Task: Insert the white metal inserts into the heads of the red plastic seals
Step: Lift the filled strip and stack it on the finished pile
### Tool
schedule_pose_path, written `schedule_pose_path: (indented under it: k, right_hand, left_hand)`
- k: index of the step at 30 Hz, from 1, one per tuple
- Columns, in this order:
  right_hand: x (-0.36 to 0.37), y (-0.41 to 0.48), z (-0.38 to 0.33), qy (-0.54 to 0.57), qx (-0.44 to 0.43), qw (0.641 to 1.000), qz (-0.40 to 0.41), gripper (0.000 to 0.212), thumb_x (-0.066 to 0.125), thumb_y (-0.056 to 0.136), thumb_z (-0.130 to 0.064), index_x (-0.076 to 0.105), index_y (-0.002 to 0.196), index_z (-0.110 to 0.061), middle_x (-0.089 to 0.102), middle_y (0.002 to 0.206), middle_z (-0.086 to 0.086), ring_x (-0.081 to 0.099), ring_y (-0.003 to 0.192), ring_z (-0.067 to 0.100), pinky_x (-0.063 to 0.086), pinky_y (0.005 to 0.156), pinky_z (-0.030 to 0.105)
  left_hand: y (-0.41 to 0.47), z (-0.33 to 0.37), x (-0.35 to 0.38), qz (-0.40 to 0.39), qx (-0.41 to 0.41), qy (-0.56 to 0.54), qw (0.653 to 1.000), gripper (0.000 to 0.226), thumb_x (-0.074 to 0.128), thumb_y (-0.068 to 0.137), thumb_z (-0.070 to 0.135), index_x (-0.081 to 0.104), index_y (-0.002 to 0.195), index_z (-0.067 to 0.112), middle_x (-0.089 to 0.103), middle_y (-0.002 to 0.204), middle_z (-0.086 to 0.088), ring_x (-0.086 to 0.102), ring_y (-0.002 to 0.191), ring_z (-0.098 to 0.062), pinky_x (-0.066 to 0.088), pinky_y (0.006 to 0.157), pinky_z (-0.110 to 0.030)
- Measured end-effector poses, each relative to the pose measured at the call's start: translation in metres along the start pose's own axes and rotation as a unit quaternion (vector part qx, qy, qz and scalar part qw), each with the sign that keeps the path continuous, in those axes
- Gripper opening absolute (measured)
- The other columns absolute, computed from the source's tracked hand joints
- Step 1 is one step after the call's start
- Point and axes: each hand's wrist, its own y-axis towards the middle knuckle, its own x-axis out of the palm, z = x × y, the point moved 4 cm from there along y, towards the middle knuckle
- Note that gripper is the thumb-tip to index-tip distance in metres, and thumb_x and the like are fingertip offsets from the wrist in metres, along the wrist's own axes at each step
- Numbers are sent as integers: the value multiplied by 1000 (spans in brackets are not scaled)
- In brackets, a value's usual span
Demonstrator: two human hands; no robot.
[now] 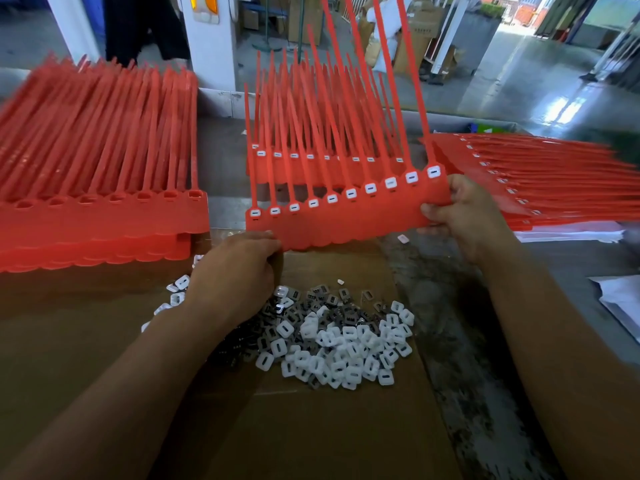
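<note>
Left hand (239, 268) and right hand (464, 216) pinching a flat strip of red seals (346, 225) by its lower corners
Every head filled; square, slotted white inserts (346, 341) heaped on matte cardboard (311, 431) below, open room between left stack (97, 220) and right stack (554, 181)

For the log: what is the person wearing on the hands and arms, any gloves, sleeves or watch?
The left hand and right hand are bare, without gloves, and the left forearm and right forearm are uncovered to the frame's edge: no sleeve, watch or band in view.
</note>
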Motion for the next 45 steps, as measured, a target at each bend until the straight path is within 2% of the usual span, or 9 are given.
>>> schedule_pose_path:
  k: [11, 15, 20, 25, 30, 33, 36, 40, 45]
  right_hand:
    - [17, 23, -4, 111, 19, 990, 83, 23, 47, 90, 9, 51, 87, -14, 58, 92, 0, 59, 84, 16, 56, 53, 22]
    - [20, 37, 0, 118, 70, 984, 111, 27, 47, 90, 9, 51, 115, -1, 56, 106, 6, 58, 92, 20, 56, 56, 27]
    - [24, 46, 12, 103, 121, 979, 125, 36, 45, 89, 12, 46, 124, 2, 52, 118, 10, 54, 105, 26, 52, 57, 33]
    - [25, 51, 21, 107, 146, 975, 126, 37, 45, 88, 15, 46, 123, 3, 53, 121, 13, 53, 92, 21, 51, 70, 39]
    - [27, 57, 19, 125, 155, 970, 138, 40, 46, 85, 18, 46, 123, 5, 57, 100, 9, 56, 79, 16, 54, 56, 26]
    - [27, 61, 18, 146, 141, 964, 172, 41, 54, 84, 14, 47, 123, 5, 57, 114, 15, 57, 87, 19, 54, 62, 27]
    - [24, 62, 19, 168, 115, 959, 199, 43, 62, 83, 7, 47, 123, 5, 58, 117, 17, 59, 85, 19, 55, 53, 20]
    - [18, 62, 26, 74, 97, 970, 208, 45, 67, 84, -9, 52, 126, -7, 60, 88, 0, 50, 56, 7, 45, 41, 12]
    - [16, 67, 33, -18, 83, 971, 224, 47, 59, 91, -24, 47, 135, -13, 58, 91, 0, 46, 51, 6, 44, 43, 14]
  left_hand:
    - [0, -1, 3, -12, -7, 6, 1000, 36, 35, 95, 18, 57, 122, 13, 45, 139, -2, 45, 122, -20, 37, 96, -30]
    - [0, -2, 3, -5, -2, 6, 1000, 33, 36, 94, 18, 61, 115, 10, 54, 127, -3, 50, 113, -21, 40, 90, -31]
    - [1, -3, 4, -6, 1, 8, 1000, 32, 40, 92, 14, 60, 117, 12, 52, 130, -1, 48, 116, -19, 38, 93, -30]
    - [1, -3, 4, -6, -1, 12, 1000, 34, 39, 92, 12, 59, 119, 11, 52, 131, -2, 46, 118, -18, 36, 93, -28]
    - [2, -3, 4, -2, -2, 9, 1000, 34, 38, 92, 13, 59, 118, 11, 53, 129, -3, 47, 116, -19, 36, 93, -27]
    - [1, -2, 4, 0, 0, 6, 1000, 33, 39, 92, 14, 60, 118, 11, 54, 129, -3, 48, 115, -19, 36, 92, -27]
    - [2, -3, 5, -1, 2, 7, 1000, 35, 40, 91, 12, 59, 120, 13, 53, 130, -2, 46, 117, -18, 34, 94, -26]
    - [2, -4, 5, 5, 4, 5, 1000, 35, 40, 90, 9, 59, 119, 13, 53, 130, -1, 44, 119, -17, 33, 96, -26]
    - [2, -5, 6, 7, 10, 3, 1000, 35, 40, 90, 9, 58, 120, 12, 52, 131, -1, 43, 120, -16, 33, 98, -27]
